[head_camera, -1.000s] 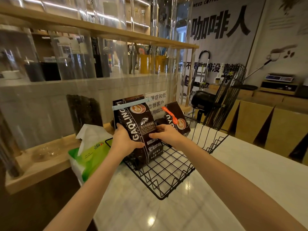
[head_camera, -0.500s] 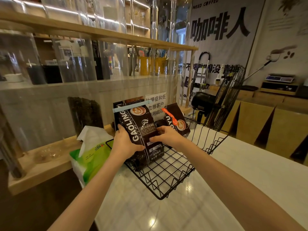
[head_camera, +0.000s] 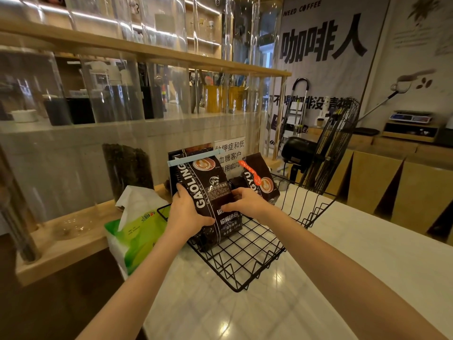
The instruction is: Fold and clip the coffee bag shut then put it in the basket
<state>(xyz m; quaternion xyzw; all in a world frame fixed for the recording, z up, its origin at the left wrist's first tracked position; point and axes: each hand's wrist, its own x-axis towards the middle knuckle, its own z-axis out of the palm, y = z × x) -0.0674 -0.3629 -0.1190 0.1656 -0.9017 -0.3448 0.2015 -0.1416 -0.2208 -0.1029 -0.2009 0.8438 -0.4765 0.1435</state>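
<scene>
My left hand [head_camera: 187, 214] and right hand [head_camera: 247, 203] grip the clipped coffee bag [head_camera: 210, 190] between them, upright in the basket [head_camera: 245, 261].

Soft indoor light falls from above, and I see it bounce off my white counter [head_camera: 282, 312] as small bright spots of glare. Reflected strips streak the clear tubes [head_camera: 112, 69] up left. The wide lens bends the wooden shelf [head_camera: 147, 50] and stretches my forearms (worst near the edges). The far-left side smears; lower left is dim.
</scene>
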